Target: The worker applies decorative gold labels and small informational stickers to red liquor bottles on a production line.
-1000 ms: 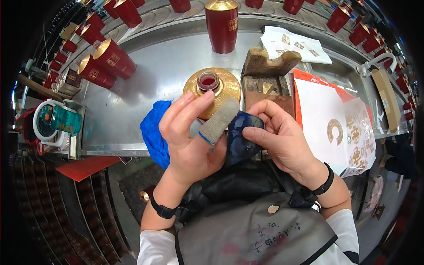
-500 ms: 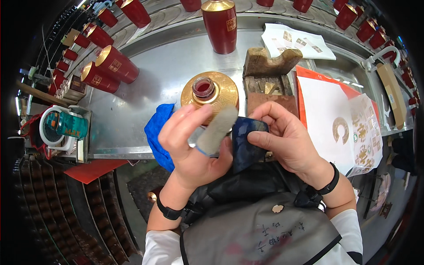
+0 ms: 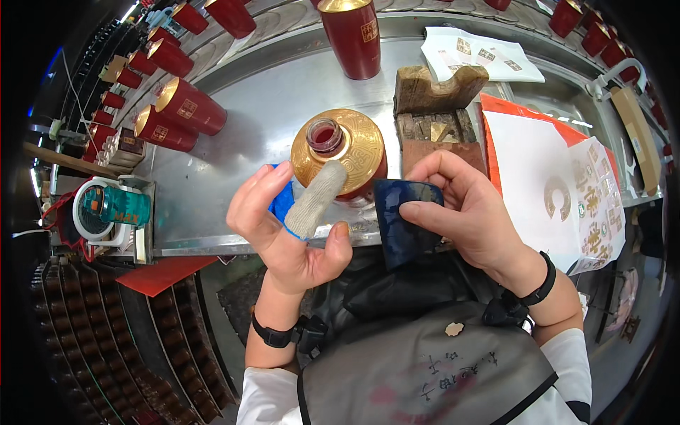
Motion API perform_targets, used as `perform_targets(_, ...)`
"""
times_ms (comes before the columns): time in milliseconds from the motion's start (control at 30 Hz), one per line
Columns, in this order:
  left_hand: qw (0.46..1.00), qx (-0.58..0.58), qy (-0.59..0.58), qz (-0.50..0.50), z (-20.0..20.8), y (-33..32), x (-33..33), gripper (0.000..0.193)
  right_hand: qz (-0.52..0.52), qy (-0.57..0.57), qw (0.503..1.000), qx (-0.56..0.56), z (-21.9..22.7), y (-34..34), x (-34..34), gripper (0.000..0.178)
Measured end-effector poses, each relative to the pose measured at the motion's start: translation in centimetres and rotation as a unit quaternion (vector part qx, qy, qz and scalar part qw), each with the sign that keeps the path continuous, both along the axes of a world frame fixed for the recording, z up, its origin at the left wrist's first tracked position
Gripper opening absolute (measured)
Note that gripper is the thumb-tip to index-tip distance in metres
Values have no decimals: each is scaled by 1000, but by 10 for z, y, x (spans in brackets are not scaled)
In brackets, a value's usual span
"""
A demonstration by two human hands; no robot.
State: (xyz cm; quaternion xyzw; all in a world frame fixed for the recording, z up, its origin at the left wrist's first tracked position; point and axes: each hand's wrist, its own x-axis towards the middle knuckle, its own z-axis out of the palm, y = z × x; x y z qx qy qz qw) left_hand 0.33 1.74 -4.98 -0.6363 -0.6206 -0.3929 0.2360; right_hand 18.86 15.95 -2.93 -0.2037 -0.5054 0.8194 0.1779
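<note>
My right hand (image 3: 467, 212) pinches a dark blue, flexible-looking flat piece (image 3: 400, 219) between thumb and fingers; its exact kind is unclear. To its left, my left hand (image 3: 287, 234) is open, fingers apart, with nothing held. A grey knitted finger cover (image 3: 316, 202) with a blue edge sits on its index finger. Just beyond both hands stands a bottle (image 3: 350, 152) with a gold patterned shoulder, red body and uncapped glass neck. A bright blue cloth (image 3: 282, 202) lies partly hidden behind my left hand. Right of the bottle is a notched wooden stand (image 3: 439, 92).
On the steel table (image 3: 248, 92) stand more red bottles with gold shoulders (image 3: 191, 106). At right lie white sheets with gold labels (image 3: 535, 156) over an orange sheet (image 3: 496, 106). A small fan (image 3: 88, 209) is at left, with a teal cup (image 3: 126, 205). Bottles line a conveyor beyond.
My left hand has moved left and away from the dark blue piece, its thumb now apart from it. My right hand still holds the piece. The whole view has shifted slightly.
</note>
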Motion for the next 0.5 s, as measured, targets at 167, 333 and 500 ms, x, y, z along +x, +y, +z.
perform_targets(167,1000,16,-1,-2,1,5,-2,38,4,14,1000,-21,2,-1,-2,25)
perform_targets(333,999,43,9,-9,0,12,-3,35,4,6,1000,-9,5,-2,-5,25)
perform_targets(500,999,36,-9,-2,3,13,-2,31,14,12,1000,-8,8,-3,-4,25)
